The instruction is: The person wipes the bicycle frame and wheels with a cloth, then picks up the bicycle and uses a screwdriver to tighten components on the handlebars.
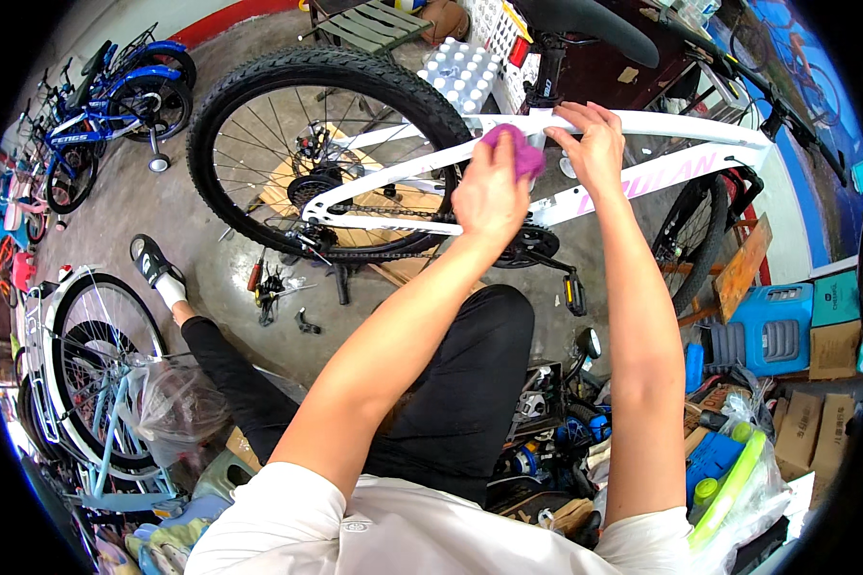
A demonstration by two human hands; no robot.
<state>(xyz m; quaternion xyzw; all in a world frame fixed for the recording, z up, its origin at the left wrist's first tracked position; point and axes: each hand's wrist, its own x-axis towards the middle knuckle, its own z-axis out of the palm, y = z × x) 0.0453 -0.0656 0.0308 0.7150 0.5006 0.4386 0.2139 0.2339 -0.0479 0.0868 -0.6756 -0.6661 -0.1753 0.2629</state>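
A white bicycle frame [681, 125] with pink lettering lies across the view in front of me. My left hand [490, 196] is closed round a purple cloth [525, 156] and presses it on the frame near the seat tube. Just to the right, my right hand [590, 139] rests over the top of the frame by the seat post [547, 77], thumb apart from the stretched fingers. To the left of my hands is the rear wheel [230, 182], with its chain and sprockets. The crank's pedal [573, 292] hangs below the frame. The cloth's far side is hidden.
Loose tools [270, 287] lie on the floor below the rear wheel. Blue bicycles [91, 115] stand at far left, and a light-blue bicycle [110, 412] is at lower left. A blue plastic box [777, 329] and cartons [805, 431] are on the right. Bottled water [458, 77] stands behind.
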